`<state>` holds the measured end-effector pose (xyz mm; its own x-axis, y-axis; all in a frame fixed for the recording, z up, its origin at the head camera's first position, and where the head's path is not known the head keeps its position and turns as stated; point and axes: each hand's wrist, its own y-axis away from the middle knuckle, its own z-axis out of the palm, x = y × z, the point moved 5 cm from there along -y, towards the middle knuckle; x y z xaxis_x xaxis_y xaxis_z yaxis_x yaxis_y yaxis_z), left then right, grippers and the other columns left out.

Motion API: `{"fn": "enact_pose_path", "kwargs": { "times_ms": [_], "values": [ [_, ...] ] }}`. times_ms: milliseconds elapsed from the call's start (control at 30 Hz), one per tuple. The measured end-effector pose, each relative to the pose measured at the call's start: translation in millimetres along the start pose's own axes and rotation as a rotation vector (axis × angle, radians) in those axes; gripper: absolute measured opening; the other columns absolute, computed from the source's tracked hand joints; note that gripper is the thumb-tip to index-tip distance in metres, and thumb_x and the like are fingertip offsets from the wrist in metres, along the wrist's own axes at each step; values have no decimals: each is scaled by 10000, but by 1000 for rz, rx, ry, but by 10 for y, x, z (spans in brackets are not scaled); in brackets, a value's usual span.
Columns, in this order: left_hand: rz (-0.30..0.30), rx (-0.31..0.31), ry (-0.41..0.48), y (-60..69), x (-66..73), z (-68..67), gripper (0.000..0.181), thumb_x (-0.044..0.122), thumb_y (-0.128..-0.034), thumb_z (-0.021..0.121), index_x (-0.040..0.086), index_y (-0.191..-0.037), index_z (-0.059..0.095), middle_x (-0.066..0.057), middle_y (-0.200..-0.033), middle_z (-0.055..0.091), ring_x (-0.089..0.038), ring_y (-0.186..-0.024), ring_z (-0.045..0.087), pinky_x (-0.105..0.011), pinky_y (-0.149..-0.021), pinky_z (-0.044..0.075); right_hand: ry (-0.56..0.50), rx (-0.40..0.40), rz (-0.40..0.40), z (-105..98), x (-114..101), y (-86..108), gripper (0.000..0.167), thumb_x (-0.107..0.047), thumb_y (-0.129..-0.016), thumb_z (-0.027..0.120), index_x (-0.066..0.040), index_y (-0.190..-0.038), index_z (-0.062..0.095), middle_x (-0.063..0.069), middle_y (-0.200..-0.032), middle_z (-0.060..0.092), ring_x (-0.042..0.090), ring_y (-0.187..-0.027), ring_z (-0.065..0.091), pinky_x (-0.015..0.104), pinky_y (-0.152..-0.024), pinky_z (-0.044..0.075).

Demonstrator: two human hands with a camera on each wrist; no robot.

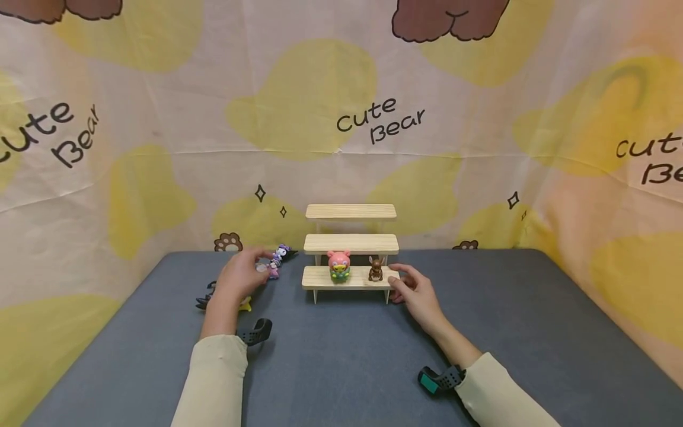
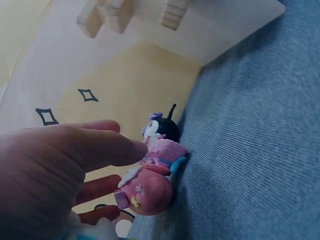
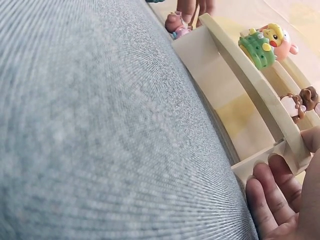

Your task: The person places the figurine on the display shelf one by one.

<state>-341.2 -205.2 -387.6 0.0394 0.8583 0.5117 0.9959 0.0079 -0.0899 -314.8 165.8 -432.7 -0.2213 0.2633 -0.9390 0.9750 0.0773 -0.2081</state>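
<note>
My left hand (image 1: 242, 274) reaches to small figurines on the left, fingers fairly straight. In the left wrist view its thumb tip overlaps a figurine in a pink dress (image 2: 162, 150) with a black-and-white head. A rounded pink figure (image 2: 150, 192) is below it; whether the two are one piece I cannot tell. My right hand (image 1: 418, 296) grips the right end of the wooden three-step display stand (image 1: 349, 243), thumb above, fingers curled below. On the lowest step stand a pink-and-green figurine (image 1: 339, 267) and a brown figurine (image 1: 376, 269).
Black and yellow figurines (image 1: 244, 305) lie partly hidden behind my left forearm. A white-and-teal thing (image 2: 95, 231) shows at the bottom of the left wrist view. A printed cloth (image 1: 299, 101) hangs behind the grey table (image 1: 341, 367).
</note>
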Motion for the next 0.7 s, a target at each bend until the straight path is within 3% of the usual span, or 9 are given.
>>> {"fn": "enact_pose_path", "kwargs": {
  "times_ms": [67,133,367,700],
  "values": [
    [-7,6,-33,-2,1,4,385,211,-935,661,164,-1318,666,-151,-1439,594,-398,-1263,574,-629,-1018,448,-5,4,-9,6,92,-46,407,-199,-1015,619,-57,-1393,573,229,-913,693,175,-731,683,278,-673,582],
    [-11,8,-58,-1,11,6,385,217,-929,657,169,-1311,670,-154,-1442,593,-413,-1285,563,-640,-1027,439,-7,12,-19,12,130,-66,409,-226,-1012,626,-75,-1390,580,213,-909,697,157,-727,679,271,-671,580],
    [-8,-10,-147,-19,12,18,386,178,-900,660,168,-1285,681,-170,-1357,649,-378,-1120,630,-601,-929,482,-14,21,-21,26,136,-81,368,-224,-1003,640,-106,-1351,615,232,-903,697,152,-713,681,271,-665,583],
    [-13,-55,-177,-10,-2,70,461,145,-857,715,168,-1314,652,-171,-1293,676,-389,-1118,629,-591,-941,487,-2,18,-16,29,137,-68,362,-210,-1007,631,-126,-1359,610,218,-927,699,154,-715,675,275,-666,582]
  ]
}}
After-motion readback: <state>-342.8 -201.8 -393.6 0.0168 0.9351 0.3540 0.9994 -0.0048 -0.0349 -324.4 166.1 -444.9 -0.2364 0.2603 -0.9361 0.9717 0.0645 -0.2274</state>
